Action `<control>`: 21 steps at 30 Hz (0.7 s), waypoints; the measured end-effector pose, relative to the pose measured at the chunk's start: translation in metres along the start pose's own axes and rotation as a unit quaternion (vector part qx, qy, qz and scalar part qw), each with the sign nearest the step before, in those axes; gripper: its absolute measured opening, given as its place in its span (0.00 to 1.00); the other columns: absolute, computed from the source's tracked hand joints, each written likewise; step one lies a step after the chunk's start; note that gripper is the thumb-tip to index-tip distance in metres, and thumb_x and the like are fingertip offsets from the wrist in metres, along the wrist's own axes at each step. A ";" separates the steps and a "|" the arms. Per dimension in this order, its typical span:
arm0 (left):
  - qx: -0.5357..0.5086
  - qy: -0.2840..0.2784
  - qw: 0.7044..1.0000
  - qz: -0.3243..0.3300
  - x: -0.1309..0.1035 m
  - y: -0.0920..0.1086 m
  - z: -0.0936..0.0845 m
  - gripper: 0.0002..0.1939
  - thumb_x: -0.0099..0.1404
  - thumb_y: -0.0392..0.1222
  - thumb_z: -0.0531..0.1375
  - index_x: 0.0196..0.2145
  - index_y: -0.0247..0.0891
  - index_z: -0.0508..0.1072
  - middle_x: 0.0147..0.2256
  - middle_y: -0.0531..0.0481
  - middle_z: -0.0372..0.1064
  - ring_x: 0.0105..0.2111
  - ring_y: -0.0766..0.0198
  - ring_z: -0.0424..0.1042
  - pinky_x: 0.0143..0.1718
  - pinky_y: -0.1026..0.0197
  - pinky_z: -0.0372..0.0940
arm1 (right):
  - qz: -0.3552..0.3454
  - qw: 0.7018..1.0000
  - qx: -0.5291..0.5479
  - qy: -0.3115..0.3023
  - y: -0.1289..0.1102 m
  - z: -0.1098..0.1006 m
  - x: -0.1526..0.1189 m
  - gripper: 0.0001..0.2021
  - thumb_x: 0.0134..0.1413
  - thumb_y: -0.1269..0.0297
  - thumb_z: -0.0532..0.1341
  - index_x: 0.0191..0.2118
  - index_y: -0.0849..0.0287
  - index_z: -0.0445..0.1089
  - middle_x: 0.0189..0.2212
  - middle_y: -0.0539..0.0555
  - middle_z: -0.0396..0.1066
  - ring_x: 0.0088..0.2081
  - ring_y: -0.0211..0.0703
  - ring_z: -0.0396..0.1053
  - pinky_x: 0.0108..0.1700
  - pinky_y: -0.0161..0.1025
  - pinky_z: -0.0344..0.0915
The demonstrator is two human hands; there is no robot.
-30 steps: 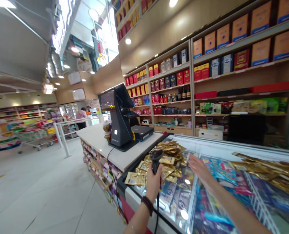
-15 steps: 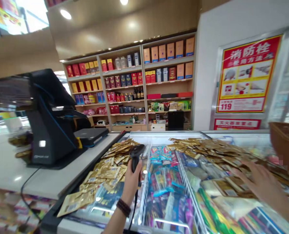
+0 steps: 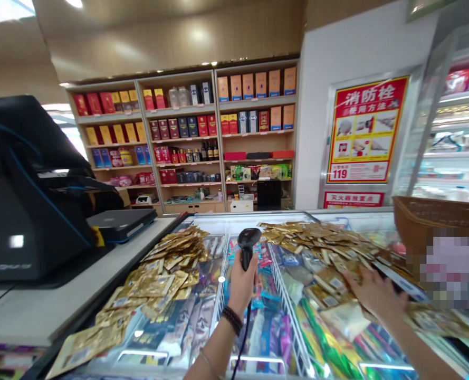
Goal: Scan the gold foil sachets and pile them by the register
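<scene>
Inside the left hand (image 3: 242,277), fingers curled round its handle, a black scanner (image 3: 248,241); under the spread right hand (image 3: 374,293), gold packets (image 3: 332,279); beyond that hand, “消防栓 使用方法” and “119” on a red poster (image 3: 366,132).

- Register (image 3: 32,216) on counter (image 3: 40,316), left of the freezer (image 3: 214,218)
- Left packet pile (image 3: 155,282) and right packet pile (image 3: 317,237) on the freezer
- Shelves (image 3: 258,142) behind the freezer
- Basket (image 3: 420,217) at far right
</scene>
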State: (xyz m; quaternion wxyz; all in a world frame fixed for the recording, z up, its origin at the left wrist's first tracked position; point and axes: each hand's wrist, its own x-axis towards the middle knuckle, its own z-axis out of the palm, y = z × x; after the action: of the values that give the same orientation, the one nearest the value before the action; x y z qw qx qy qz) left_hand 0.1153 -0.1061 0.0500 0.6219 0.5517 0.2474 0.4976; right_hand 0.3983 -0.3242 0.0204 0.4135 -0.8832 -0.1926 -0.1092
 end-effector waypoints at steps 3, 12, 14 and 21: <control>-0.008 -0.028 0.999 -0.016 0.003 -0.009 0.017 0.42 0.59 0.84 0.79 0.44 0.47 0.71 0.22 0.66 0.63 0.17 0.68 0.62 0.21 0.64 0.57 | -0.004 0.999 -0.024 -0.040 -0.023 0.072 0.021 0.45 0.63 0.25 0.62 0.69 0.56 0.86 0.81 0.85 0.72 0.85 0.97 0.62 0.80 0.98 0.52; -0.015 0.001 0.999 -0.035 0.009 -0.058 0.018 0.45 0.57 0.88 0.78 0.44 0.47 0.70 0.21 0.67 0.61 0.15 0.70 0.58 0.20 0.65 0.54 | -0.025 0.996 -0.002 -0.085 -0.108 0.168 -0.005 0.36 0.72 0.35 0.62 0.74 0.51 0.82 0.79 0.78 0.76 0.85 0.88 0.63 0.81 0.93 0.55; -0.023 0.008 0.999 -0.040 0.009 -0.053 0.012 0.46 0.55 0.88 0.79 0.42 0.47 0.69 0.22 0.67 0.62 0.15 0.71 0.59 0.20 0.66 0.53 | -0.016 0.997 -0.024 -0.077 -0.118 0.170 0.005 0.36 0.73 0.39 0.62 0.75 0.54 0.80 0.80 0.78 0.75 0.85 0.84 0.64 0.82 0.87 0.60; -0.010 -0.005 0.999 -0.052 0.005 -0.040 0.012 0.44 0.56 0.87 0.78 0.40 0.48 0.68 0.21 0.66 0.62 0.16 0.69 0.58 0.21 0.64 0.56 | -0.067 0.981 -0.107 -0.145 -0.113 0.164 0.057 0.39 0.54 0.48 0.80 0.67 0.66 0.82 0.67 0.83 0.85 0.70 0.84 0.82 0.69 0.68 0.78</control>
State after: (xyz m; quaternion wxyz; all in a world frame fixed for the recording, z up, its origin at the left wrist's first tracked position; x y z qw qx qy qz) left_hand 0.1409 -0.1026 0.0168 0.6538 0.5340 0.2678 0.4644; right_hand 0.4066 -0.1173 0.0148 0.2758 -0.9140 -0.2963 -0.0279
